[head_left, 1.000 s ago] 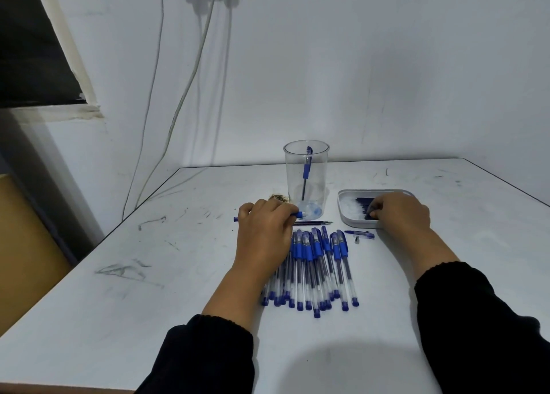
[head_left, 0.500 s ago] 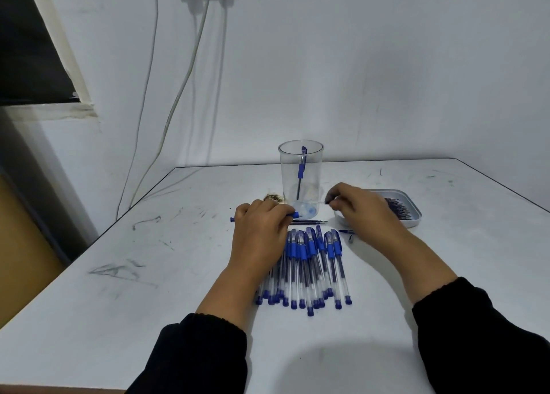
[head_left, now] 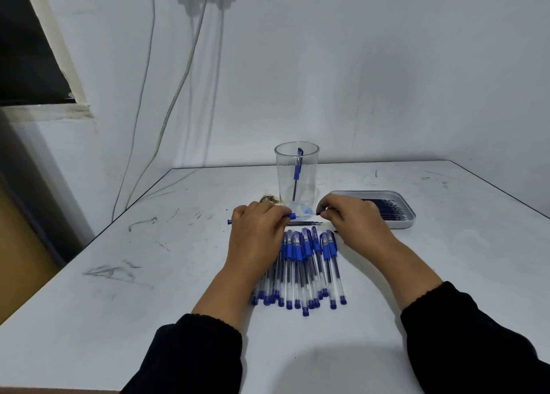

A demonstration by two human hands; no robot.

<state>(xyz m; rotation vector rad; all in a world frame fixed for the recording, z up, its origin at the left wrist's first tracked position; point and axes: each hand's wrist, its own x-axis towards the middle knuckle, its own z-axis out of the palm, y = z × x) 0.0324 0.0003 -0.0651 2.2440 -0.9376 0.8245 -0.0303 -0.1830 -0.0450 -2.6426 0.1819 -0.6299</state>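
This is looking like a bare makeshift workroom, perhaps at home: a scuffed white table [head_left: 154,304], carrying a batch of pens [head_left: 306,262], is standing against plain painted walls [head_left: 357,81], and loose cables [head_left: 188,63] are hanging down beside a dark window [head_left: 26,51].

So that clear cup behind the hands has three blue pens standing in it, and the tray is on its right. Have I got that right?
Not quite. The head view shows only one blue pen in the clear cup; the tray does lie to its right.
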